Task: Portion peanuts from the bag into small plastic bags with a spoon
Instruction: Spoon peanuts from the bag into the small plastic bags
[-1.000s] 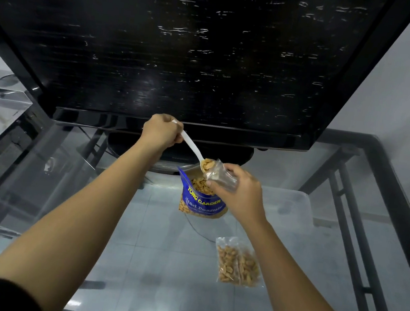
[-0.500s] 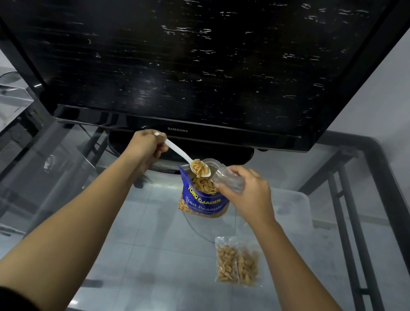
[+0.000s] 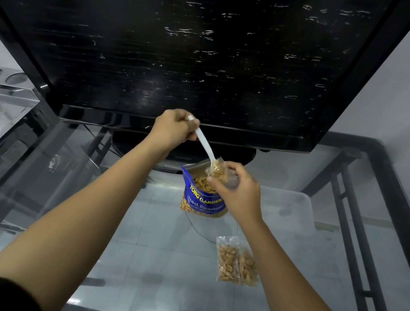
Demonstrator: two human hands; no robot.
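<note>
A blue peanut bag [image 3: 202, 201] stands open on the glass table, peanuts showing at its mouth. My left hand [image 3: 173, 128] grips the handle of a white plastic spoon [image 3: 205, 143], raised and tilted steeply down to the right. The spoon's bowl is inside the mouth of a small clear plastic bag [image 3: 219, 170], where peanuts show. My right hand [image 3: 237, 189] pinches that small bag just above the blue bag's opening.
Two filled small bags of peanuts [image 3: 237, 261] lie on the glass table [image 3: 149, 264] near my right forearm. A large black TV [image 3: 186, 49] on its stand rises right behind the hands. The table's dark metal frame [image 3: 394, 204] runs along the right.
My left hand rose and tipped the loaded spoon from near level to steeply down into the small bag. My right hand shifted the small bag slightly left, under the spoon.
</note>
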